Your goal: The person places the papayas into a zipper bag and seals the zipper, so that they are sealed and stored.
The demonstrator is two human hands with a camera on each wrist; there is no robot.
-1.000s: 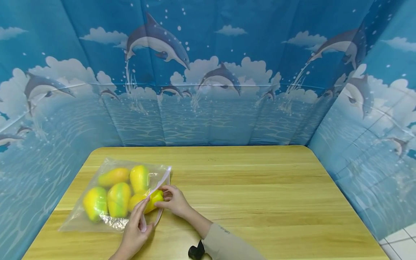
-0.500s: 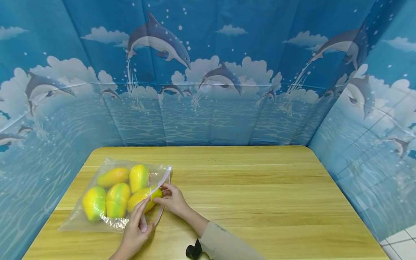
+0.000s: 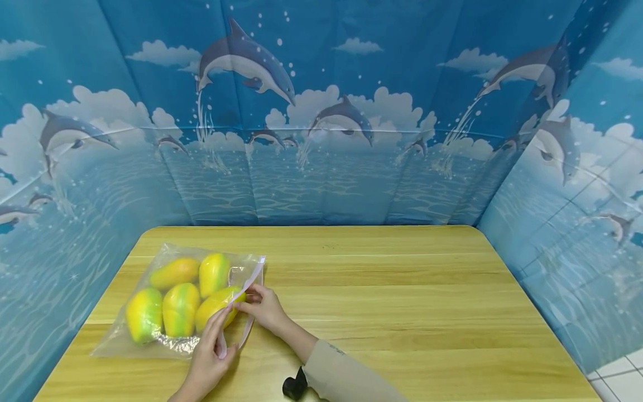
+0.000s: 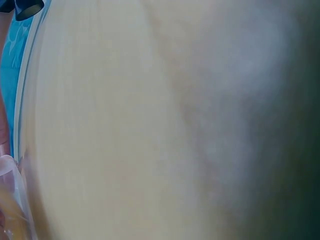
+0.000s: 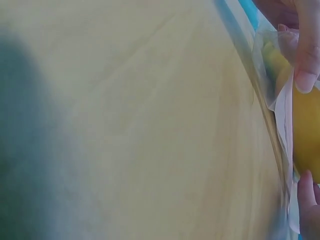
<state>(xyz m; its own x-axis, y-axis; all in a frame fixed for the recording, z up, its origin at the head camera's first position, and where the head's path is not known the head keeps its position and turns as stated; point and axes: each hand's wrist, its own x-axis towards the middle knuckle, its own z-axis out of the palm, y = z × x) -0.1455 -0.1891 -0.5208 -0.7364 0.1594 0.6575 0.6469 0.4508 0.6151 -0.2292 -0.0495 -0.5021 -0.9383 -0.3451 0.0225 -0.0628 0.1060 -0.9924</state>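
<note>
A clear zip bag [image 3: 113, 340] with a pale pink-white strip along its mouth lies on the left of the table. Several yellow-green mangoes [image 3: 181, 310] are inside it. One more mango [image 3: 216, 307] lies just within the mouth, its end toward my right hand [image 3: 268, 310]. That hand's thumb and fingers hold the mango's end at the opening. My left hand [image 3: 208, 352] pinches the near side of the bag's mouth. In the right wrist view, fingers touch the yellow mango [image 5: 306, 130] beside the strip; the left wrist view catches only a corner of the bag [image 4: 20, 200].
The wooden table [image 3: 402, 312] extends to the right of the bag. A blue dolphin-print curtain [image 3: 321, 184] stands behind it and along both sides. A black device [image 3: 294, 385] sits at the right sleeve [image 3: 346, 371].
My right hand has moved a little left, sliding the mango farther into the bag. Mangoes inside shifted slightly left. My left hand stays at the bag's mouth.
</note>
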